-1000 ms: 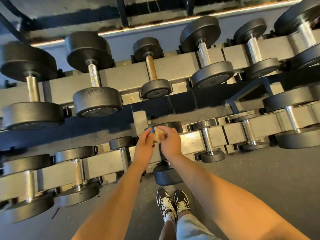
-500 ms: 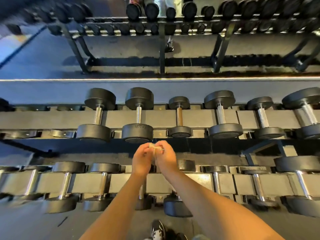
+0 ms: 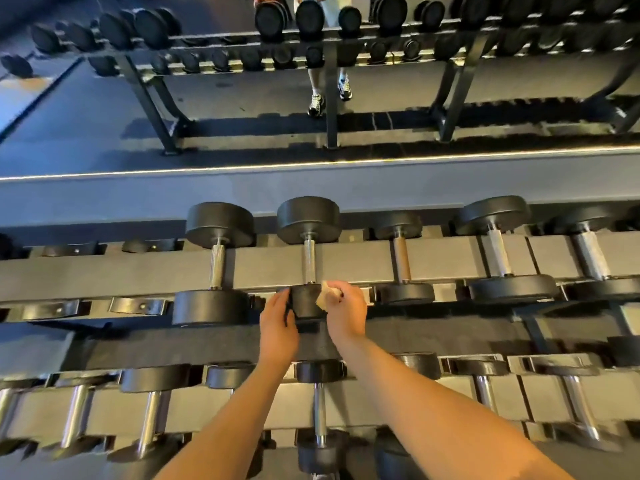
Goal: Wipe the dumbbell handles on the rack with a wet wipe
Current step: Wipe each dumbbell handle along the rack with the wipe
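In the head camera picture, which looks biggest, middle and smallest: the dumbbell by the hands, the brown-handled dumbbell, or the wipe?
Largest: dumbbell by the hands.
Then: brown-handled dumbbell, equally far away, with smaller ends.
Smallest: wipe, bunched in the right hand.

Right hand [image 3: 346, 311] pinching wet wipe [image 3: 326, 295], left hand [image 3: 278, 323] touching dumbbell [image 3: 307, 258]

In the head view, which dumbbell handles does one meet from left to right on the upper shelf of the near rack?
Bright knurled steel handle → smooth grey steel handle → thin brown handle → thick silver handle → rightmost thick silver handle.
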`<action>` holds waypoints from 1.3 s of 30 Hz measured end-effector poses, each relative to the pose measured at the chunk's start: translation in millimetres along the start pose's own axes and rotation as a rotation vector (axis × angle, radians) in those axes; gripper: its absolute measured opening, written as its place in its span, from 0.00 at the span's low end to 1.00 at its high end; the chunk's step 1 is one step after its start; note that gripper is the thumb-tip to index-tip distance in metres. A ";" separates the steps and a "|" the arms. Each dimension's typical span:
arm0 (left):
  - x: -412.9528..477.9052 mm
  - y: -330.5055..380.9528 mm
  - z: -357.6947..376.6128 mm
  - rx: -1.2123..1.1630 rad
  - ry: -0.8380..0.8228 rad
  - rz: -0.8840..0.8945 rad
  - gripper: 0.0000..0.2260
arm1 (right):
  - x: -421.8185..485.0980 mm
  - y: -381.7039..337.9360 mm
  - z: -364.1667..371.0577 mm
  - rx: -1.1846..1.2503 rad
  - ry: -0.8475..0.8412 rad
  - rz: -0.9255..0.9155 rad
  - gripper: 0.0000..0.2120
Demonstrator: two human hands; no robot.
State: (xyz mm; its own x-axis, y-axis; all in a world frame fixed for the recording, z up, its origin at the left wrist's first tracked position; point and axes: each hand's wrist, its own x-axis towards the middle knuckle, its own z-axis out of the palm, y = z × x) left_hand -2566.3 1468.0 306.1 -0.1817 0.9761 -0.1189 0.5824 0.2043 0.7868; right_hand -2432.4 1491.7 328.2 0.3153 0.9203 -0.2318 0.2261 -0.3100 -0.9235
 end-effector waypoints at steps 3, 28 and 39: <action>2.9 -4.5 -11.9 -0.078 -0.006 0.055 0.20 | 3.0 -3.8 20.2 -0.059 -0.075 -0.115 0.10; 12.5 -1.8 -15.2 -0.033 -0.142 0.033 0.24 | -0.2 15.1 18.3 -0.420 -0.187 -0.377 0.17; 16.7 19.7 -7.1 0.050 -0.103 0.024 0.16 | -18.0 3.9 8.4 -0.165 -0.133 -0.232 0.14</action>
State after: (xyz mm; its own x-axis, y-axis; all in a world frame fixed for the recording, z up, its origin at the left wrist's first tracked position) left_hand -2563.5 1487.8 324.0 -0.0864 0.9826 -0.1645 0.6248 0.1820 0.7593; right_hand -2445.0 1475.9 326.2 0.1169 0.9908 -0.0685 0.4277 -0.1124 -0.8969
